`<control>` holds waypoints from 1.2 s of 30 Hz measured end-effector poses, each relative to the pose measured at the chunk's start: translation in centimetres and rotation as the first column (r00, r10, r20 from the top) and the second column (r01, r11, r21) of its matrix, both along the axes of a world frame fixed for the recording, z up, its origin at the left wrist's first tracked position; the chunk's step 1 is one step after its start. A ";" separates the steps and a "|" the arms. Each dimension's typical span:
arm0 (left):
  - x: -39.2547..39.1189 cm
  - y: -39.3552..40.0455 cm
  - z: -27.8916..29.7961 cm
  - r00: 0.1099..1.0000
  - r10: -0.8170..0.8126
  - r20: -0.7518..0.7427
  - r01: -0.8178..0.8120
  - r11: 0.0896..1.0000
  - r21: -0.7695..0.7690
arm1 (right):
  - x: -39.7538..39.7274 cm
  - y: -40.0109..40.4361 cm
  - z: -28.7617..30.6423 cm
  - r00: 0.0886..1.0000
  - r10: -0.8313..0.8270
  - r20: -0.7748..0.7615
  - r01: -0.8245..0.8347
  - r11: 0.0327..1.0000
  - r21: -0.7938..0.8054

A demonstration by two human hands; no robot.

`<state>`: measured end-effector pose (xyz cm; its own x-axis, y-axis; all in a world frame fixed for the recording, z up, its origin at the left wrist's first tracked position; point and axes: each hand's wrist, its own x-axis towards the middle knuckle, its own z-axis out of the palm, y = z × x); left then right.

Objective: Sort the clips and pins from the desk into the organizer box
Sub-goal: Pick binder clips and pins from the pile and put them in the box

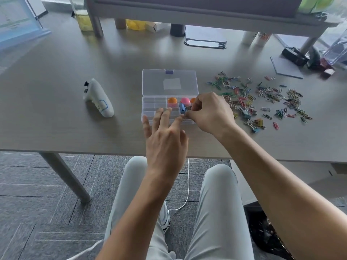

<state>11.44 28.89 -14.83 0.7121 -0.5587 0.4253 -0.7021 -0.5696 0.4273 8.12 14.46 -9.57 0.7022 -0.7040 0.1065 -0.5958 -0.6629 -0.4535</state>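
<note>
The right hand (211, 113) covers the near right corner of the clear plastic organizer box (150, 109), so the compartments there cannot be read, and whatever its pinched fingers (188, 114) hold is too small to make out. The left hand (165, 139) hides part of the box's front rim. A third round orange pin (193, 100) shows only as a sliver beside the right hand. The scattered coloured paper clips (262, 94) on the grey tabletop (75, 128) blur into one another and cannot be counted. Items under the raised grey shelf (187, 8) at the back are blurred, and the shelf is cut by the top edge.
</note>
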 end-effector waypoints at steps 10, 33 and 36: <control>0.0 0.0 0.1 1.000 -0.009 -0.014 0.009 1.000 0.010 | -1.3 -0.9 -0.7 0.978 0.040 0.205 -0.050 0.998 0.045; -8.8 -12.1 2.0 0.935 -0.346 -0.074 0.349 0.937 0.031 | -17.3 -10.7 -1.9 0.968 -0.133 0.214 0.132 0.991 0.019; -8.2 -13.2 1.8 0.926 -0.367 -0.089 0.372 0.927 0.049 | -17.0 -11.9 -2.1 0.981 -0.047 0.186 0.047 0.999 0.004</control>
